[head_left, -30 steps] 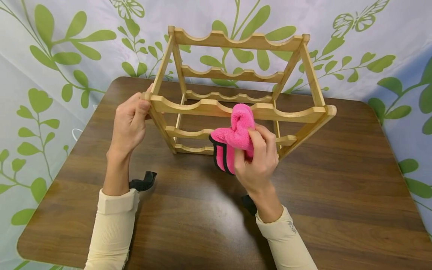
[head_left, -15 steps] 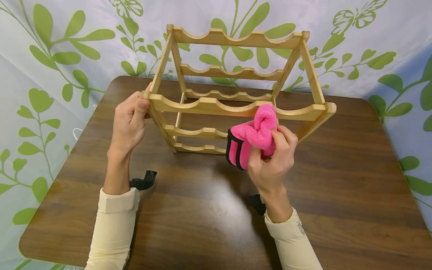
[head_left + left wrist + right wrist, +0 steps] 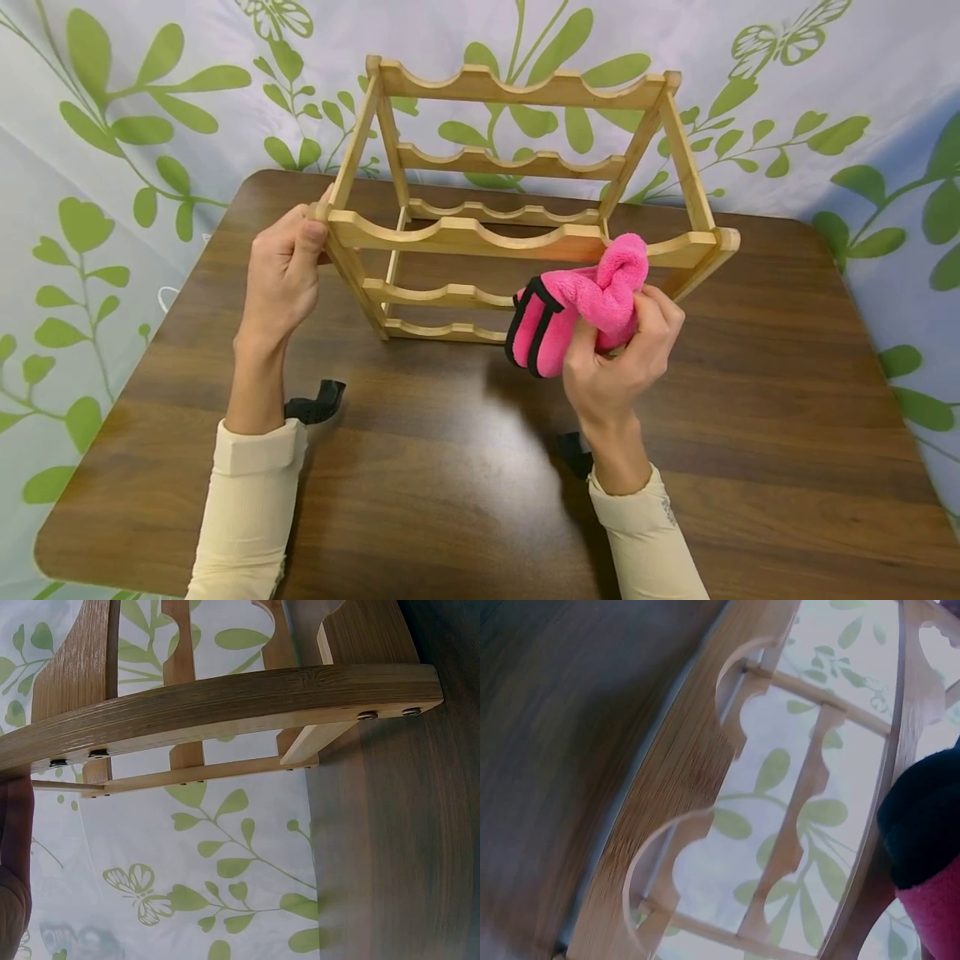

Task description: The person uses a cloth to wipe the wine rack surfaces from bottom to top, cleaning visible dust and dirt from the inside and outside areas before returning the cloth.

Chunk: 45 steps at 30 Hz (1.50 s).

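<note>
A light wooden wine rack (image 3: 465,237) with scalloped rails stands on the table. My left hand (image 3: 281,271) grips its front left upper corner, thumb on the near side; in the left wrist view only part of that hand (image 3: 13,862) shows beside a rack post (image 3: 247,701). My right hand (image 3: 622,358) pinches a bunched pink cloth (image 3: 596,292) with black edging against the right part of the top front rail. At the right edge of the right wrist view, the cloth (image 3: 934,907) lies close to a rail; the right fingers are hidden there.
The brown wooden table (image 3: 420,500) extends around the rack. Black wrist straps (image 3: 317,403) show by both wrists. Behind the rack hangs a pale backdrop (image 3: 187,50) with green leaves and butterflies. A thin white cord (image 3: 167,297) lies at the table's left edge.
My right hand has slid the pink cloth rightward along the top front rail, from its middle to its right part. The left hand keeps its grip on the corner, and the rack stays put.
</note>
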### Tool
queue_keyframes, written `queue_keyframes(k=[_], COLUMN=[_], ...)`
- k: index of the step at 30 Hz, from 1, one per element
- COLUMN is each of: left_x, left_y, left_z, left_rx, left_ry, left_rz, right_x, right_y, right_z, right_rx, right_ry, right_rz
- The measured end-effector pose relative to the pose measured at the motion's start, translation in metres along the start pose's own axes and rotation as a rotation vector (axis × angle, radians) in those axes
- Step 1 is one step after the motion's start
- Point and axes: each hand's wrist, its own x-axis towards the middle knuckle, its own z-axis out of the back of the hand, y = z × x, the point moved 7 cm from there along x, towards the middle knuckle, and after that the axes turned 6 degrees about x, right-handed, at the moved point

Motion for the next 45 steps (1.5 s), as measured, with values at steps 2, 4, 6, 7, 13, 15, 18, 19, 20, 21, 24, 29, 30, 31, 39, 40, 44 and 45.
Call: queue_keyframes(k=[2, 4, 6, 7, 13, 15, 18, 19, 20, 21, 24, 29, 30, 31, 39, 40, 44, 45], left_x=[0.000, -0.001, -0.001, -0.002, -0.002, -0.002, -0.002, -0.002, -0.002, -0.002, -0.002, -0.003, -0.003, -0.003, -0.001, -0.001, -0.001, -0.002], left_y=[0.001, 0.002, 0.003, 0.003, 0.003, 0.003, 0.003, 0.002, 0.002, 0.002, 0.002, 0.003, 0.003, 0.003, 0.001, 0.001, 0.001, 0.001], left_z=[0.000, -0.001, 0.000, 0.000, 0.002, 0.002, 0.001, 0.001, 0.001, 0.001, 0.001, 0.002, 0.003, 0.003, 0.000, 0.000, 0.000, 0.000], left_rx=[-0.001, -0.005, -0.002, 0.001, 0.006, 0.004, 0.002, 0.000, -0.001, 0.002, 0.006, 0.022, 0.023, 0.020, 0.001, 0.001, 0.013, 0.020], left_ry=[0.004, 0.007, 0.005, 0.003, -0.006, -0.002, 0.004, 0.006, 0.007, 0.008, 0.009, -0.005, -0.007, -0.008, -0.008, -0.007, -0.005, -0.004], left_rz=[0.000, 0.003, 0.010, 0.014, 0.033, 0.033, 0.021, 0.017, 0.014, 0.011, 0.012, 0.027, 0.031, 0.032, 0.026, 0.024, 0.020, 0.019], right_x=[0.002, 0.004, 0.006, 0.007, 0.008, 0.009, 0.010, 0.011, 0.012, 0.012, 0.014, 0.015, 0.015, 0.013, -0.006, -0.010, -0.030, -0.034], right_y=[-0.003, -0.006, -0.009, -0.010, -0.014, -0.015, -0.018, -0.019, -0.020, -0.021, -0.022, -0.011, -0.006, -0.001, 0.049, 0.053, 0.070, 0.075], right_z=[0.003, 0.006, 0.009, 0.010, 0.015, 0.018, 0.023, 0.026, 0.028, 0.030, 0.033, 0.032, 0.030, 0.027, -0.002, -0.006, -0.028, -0.035], right_rx=[-0.014, -0.029, -0.037, -0.043, -0.084, -0.101, -0.134, -0.148, -0.163, -0.176, -0.171, -0.038, 0.002, 0.042, 0.289, 0.307, 0.337, 0.338], right_ry=[-0.009, -0.019, -0.024, -0.025, -0.004, -0.005, -0.022, -0.031, -0.039, -0.046, -0.066, -0.080, -0.081, -0.082, 0.051, 0.098, 0.363, 0.435], right_rz=[0.001, -0.003, -0.010, -0.014, -0.013, 0.002, 0.019, 0.022, 0.021, 0.020, 0.015, 0.021, 0.024, 0.034, 0.229, 0.250, 0.332, 0.345])
